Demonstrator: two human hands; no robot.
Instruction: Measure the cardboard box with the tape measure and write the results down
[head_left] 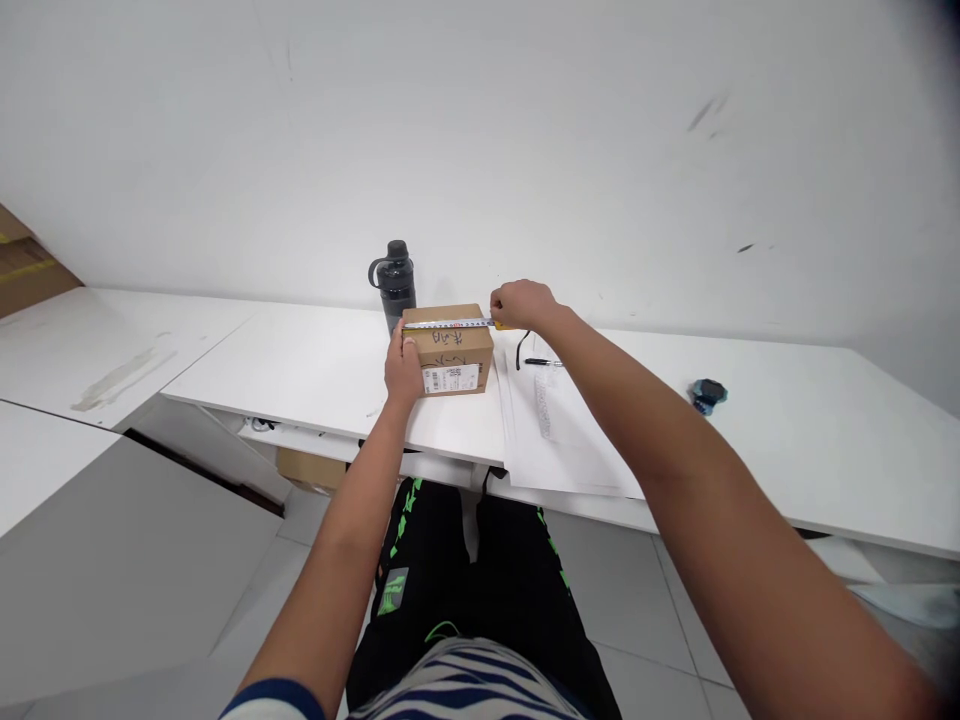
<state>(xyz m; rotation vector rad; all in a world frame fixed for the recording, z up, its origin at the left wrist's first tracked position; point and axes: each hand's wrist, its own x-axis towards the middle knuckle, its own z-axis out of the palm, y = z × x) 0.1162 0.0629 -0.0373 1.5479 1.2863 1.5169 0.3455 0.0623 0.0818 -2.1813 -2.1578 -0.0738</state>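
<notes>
The left hand (403, 367) lies against the left end of the box (454, 360), and its thumb pins the end of the tape (450, 324) on the top edge. The right hand (523, 303) is clenched around the yellow case of the tape, just past the right end of the box. The blade lies flat along the top.

The box stands on the counter (315, 370), near its front edge. It is small, closed cardboard, so it is probably light and stiff, and it may slide if pushed; the two short ends look like the best grip. The thin blade is springy and can slip.

A dark bottle (395, 280) stands just behind the box. A pen (541, 362) and paper (570, 440) lie to the right.
</notes>
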